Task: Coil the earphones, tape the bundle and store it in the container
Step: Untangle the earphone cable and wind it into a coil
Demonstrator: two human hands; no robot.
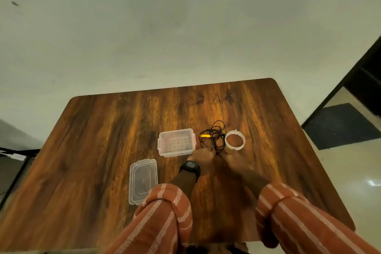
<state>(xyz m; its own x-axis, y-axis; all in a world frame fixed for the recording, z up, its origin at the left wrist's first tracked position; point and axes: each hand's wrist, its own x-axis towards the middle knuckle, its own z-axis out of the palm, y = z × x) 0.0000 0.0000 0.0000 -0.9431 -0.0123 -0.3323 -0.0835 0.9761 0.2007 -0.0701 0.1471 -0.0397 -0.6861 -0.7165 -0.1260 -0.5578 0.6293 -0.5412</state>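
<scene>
Wood-grain worktop (103, 140) is being used for the job, with a pale wall behind it. Little is being shown as done: the earphones (214, 136) are lying in a loose black tangle between the open container (176, 142) and the ring of tape (235, 140), not yet coiled, so taping and storing remain. The tangle's near edge is being met by the left hand (201, 155) and the right hand (235, 158); whether either grip is closed on cord cannot be told. The tangle is running roughly away from the person, its yellow tag pointing toward the container. The lid (143, 181) is lying apart, nearer the person.
</scene>
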